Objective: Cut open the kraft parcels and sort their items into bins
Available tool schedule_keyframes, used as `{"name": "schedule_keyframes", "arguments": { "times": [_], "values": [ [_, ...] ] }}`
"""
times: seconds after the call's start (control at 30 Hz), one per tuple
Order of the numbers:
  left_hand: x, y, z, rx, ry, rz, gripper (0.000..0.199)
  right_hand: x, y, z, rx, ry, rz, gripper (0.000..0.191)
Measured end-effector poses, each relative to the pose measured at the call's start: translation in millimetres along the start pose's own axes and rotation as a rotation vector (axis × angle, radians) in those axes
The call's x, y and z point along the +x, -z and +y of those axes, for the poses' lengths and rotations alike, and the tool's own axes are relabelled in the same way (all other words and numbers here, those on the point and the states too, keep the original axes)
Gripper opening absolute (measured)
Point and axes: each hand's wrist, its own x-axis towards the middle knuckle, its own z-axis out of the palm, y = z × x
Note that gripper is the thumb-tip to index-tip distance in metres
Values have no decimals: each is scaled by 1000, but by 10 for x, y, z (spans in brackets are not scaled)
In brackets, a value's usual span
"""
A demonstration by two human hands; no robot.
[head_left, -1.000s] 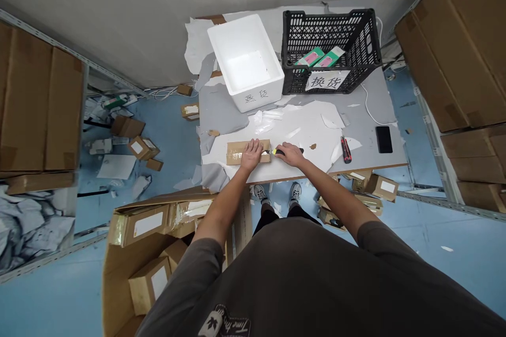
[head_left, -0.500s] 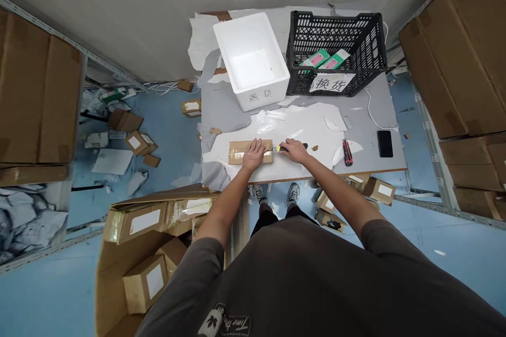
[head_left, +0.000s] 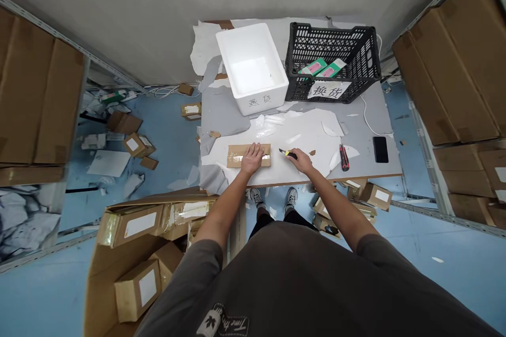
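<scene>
A small taped cardboard box [head_left: 236, 156] lies lengthwise near the table's front edge. My left hand [head_left: 252, 159] rests flat on its right half, fingers stretched out and covering part of the tape. To the right of the box, my right hand [head_left: 301, 160] is closed around a black and yellow utility knife [head_left: 290, 154]. The blade points left toward the box, with a gap between them. White paper sheeting [head_left: 276, 168] lies under the box.
Behind stand a white foam box [head_left: 261, 96] and a black crate [head_left: 336, 96] holding green cartons. A red and black tool [head_left: 344, 158] and a phone [head_left: 380, 149] lie at the right. A large carton [head_left: 103, 268] with parcels stands at lower left.
My right hand has drawn the knife rightward, off the end of the box. My left hand stays on the box. The whole view has shifted slightly.
</scene>
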Motion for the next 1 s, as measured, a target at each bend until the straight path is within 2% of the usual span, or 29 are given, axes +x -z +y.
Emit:
{"name": "schedule_keyframes", "arguments": {
  "times": [0.27,0.43,0.53,0.63,0.73,0.83,0.93,1.0],
  "values": [
    [5,-3,-4,24,15,11,47,127,-154,-241,-73,171,-136,32],
    [-2,-4,-2,24,11,16,48,286,-81,-334,-163,207,-139,35],
    [-8,1,6,17,8,15,48,285,61,-163,-129,122,-63,33],
    [0,6,21,1,15,12,46,180,151,126,-2,-82,6,27],
    [8,6,36,-14,26,9,44,46,67,358,142,-389,54,26],
    [-5,3,42,-19,30,3,45,-10,-136,491,136,-554,100,33],
    [-21,2,33,-4,35,-21,47,35,-294,588,79,-498,118,46],
    [-22,1,22,6,41,-33,48,82,-335,624,85,-344,56,56]
  ]
}}
